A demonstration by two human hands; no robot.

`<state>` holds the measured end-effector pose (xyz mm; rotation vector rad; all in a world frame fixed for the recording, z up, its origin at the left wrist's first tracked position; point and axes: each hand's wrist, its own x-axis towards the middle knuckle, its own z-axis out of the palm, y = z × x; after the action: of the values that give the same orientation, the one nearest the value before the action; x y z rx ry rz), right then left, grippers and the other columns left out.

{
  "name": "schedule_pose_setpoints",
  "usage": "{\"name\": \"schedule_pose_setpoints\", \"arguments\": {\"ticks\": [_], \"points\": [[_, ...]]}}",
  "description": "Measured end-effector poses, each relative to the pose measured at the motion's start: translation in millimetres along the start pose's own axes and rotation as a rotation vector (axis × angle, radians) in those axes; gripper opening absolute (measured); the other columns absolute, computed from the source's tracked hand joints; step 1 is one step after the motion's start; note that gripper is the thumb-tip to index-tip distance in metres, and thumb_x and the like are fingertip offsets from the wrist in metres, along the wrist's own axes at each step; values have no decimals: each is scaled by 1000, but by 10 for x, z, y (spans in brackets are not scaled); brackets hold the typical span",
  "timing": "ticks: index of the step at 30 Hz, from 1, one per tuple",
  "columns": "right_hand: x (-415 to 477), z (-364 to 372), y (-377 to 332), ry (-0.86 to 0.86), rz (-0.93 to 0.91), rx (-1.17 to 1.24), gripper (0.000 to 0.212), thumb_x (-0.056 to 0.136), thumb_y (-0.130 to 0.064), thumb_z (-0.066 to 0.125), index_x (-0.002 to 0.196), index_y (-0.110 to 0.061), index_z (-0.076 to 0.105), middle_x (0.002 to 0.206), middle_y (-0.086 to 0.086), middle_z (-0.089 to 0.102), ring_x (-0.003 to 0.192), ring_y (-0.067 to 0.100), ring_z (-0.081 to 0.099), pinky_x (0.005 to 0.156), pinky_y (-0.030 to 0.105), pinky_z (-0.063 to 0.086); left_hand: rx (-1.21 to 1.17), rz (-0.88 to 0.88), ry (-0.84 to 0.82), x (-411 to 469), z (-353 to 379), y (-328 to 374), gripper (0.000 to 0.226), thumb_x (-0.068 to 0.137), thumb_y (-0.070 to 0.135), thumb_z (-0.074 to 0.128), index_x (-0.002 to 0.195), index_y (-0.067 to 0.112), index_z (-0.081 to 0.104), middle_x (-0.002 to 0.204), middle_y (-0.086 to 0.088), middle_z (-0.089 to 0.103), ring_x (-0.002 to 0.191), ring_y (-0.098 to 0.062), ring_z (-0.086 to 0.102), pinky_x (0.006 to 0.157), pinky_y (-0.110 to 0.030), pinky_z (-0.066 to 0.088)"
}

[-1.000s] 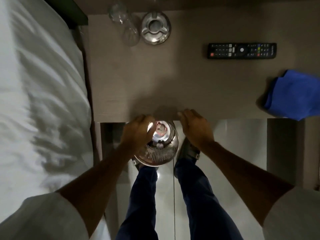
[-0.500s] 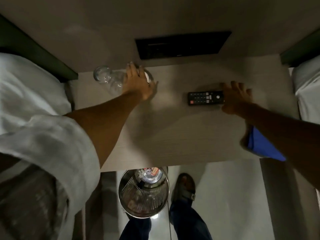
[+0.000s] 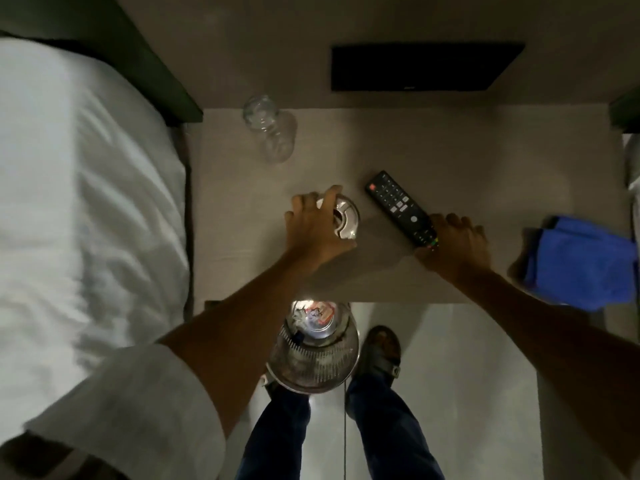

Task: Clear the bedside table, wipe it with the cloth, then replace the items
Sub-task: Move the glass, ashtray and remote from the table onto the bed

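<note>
Head view. Bedside table (image 3: 467,150): beige top between two beds. Left hand (image 3: 313,230): fingers curled over a round metal ashtray (image 3: 344,218) near the table's middle. Right hand (image 3: 457,242): closed on the near end of a black remote (image 3: 400,206), which lies diagonally just right of the ashtray. Clear glass bottle (image 3: 270,128): far left corner. Blue cloth (image 3: 578,261): folded, near right edge. Metal wastebasket (image 3: 313,355): on the floor below the near edge.

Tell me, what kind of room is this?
Probably a hotel bedroom. A bedside table stands between two beds with white sheets, and on it are a TV remote, a metal ashtray and an upturned glass.
</note>
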<state>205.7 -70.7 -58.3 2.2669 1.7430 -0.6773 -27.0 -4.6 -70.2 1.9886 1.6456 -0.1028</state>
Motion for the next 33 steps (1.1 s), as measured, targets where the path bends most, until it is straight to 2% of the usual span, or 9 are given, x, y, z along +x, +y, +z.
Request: {"name": "schedule_pose_setpoints", "arguments": {"ticks": [7,10,14,18,23,26,28,30,33], "points": [[-407,-222,-1218,191,-116,387,51,76,-34,68,119,-15,47,115,11,60,105,31,49,87,51,47,-157,-174,342,-905,-686,-552,90,65,62,70,142,24,45,146,-12,42,133,-30,39,107,-45,41],[-469,-480,-1944,337,-226,524,43,74,-31,69,110,-18,50,109,6,61,100,26,48,84,42,45,-120,-231,585,-1289,-1234,-989,91,67,65,67,141,16,50,142,-19,49,128,-38,46,105,-46,42],[-635,-745,-3323,376,-566,589,46,70,-28,73,111,-15,55,105,10,64,95,22,52,81,38,46,25,-418,861,-1976,-1865,-1952,93,71,69,68,143,13,49,135,-19,55,119,-43,53,95,-50,45],[-887,-650,-4467,350,-898,435,45,69,-30,72,108,-12,56,98,10,66,97,34,54,81,44,42,49,-734,902,-2544,-2031,-2757,100,71,73,59,150,18,33,140,-20,50,123,-45,49,95,-56,42],[-1012,-248,-4989,300,-1052,208,46,75,-39,69,109,-15,51,101,3,67,102,27,51,85,38,31,-60,-774,740,-2867,-1853,-3205,104,67,75,49,148,11,33,141,-27,46,126,-50,46,100,-62,41],[-853,-244,-4781,392,-1008,407,47,77,-52,64,106,-16,60,106,2,67,102,24,56,87,40,36,-10,-787,707,-2861,-1804,-3244,105,71,79,40,152,13,27,154,-26,34,141,-47,32,109,-62,30],[-571,-351,-4402,527,-851,438,38,83,-45,61,106,-15,61,106,7,67,101,28,59,88,40,37,38,-680,741,-2699,-1865,-3167,98,79,76,40,154,15,24,159,-24,26,147,-43,22,113,-60,23],[-155,-520,-3927,591,-639,267,31,84,-29,59,109,-11,58,107,17,63,102,35,57,90,41,33,6,-513,798,-2373,-1957,-2983,87,86,70,41,152,14,28,159,-22,28,148,-39,23,117,-55,22],[484,-833,-3330,347,-279,-70,58,77,-21,62,132,-16,42,138,23,39,130,41,33,104,55,27,18,-249,852,-1717,-2061,-2468,68,95,55,42,145,10,42,153,-19,39,143,-37,35,115,-50,28]]}}
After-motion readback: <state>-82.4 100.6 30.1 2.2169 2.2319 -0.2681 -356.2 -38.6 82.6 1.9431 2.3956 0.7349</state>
